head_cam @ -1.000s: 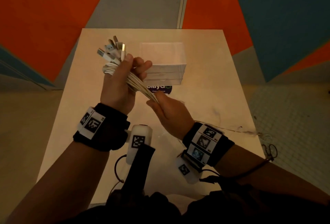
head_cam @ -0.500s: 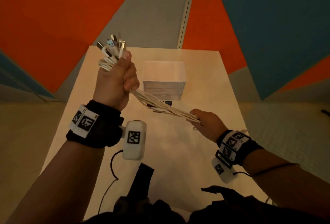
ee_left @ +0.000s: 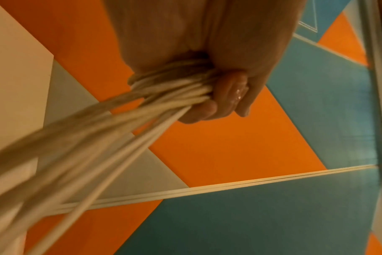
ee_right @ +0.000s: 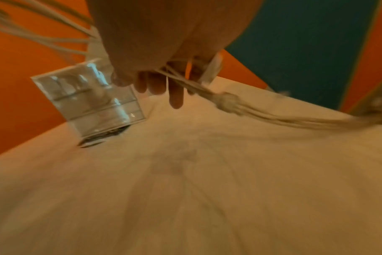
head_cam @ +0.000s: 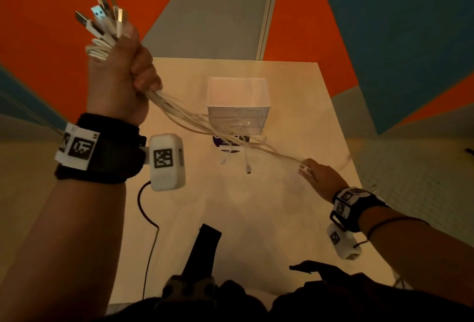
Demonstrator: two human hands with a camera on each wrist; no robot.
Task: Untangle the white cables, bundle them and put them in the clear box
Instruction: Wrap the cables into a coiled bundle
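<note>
My left hand (head_cam: 123,83) is raised high at the upper left and grips the white cables (head_cam: 195,119) in a fist, with several USB plugs (head_cam: 102,19) sticking out above it. In the left wrist view the fingers (ee_left: 218,100) curl round the cables (ee_left: 124,120). The strands stretch down to the right into my right hand (head_cam: 320,175), which holds them low over the table's right side. In the right wrist view the cables (ee_right: 251,112) trail on past the fingers (ee_right: 175,91), blurred. Two loose ends (head_cam: 247,165) dangle mid-span. The clear box (head_cam: 238,106) stands empty behind the cables.
The pale table (head_cam: 256,219) carries a dark round sticker (head_cam: 228,144) just in front of the box. A black cord (head_cam: 146,219) hangs from my left wrist camera. A dark strap (head_cam: 202,250) lies at the near edge. Orange, blue and grey floor surrounds the table.
My left hand has risen higher with the plugs. My right hand has slid along the cables, away to the lower right, drawing them out into a long taut span.
</note>
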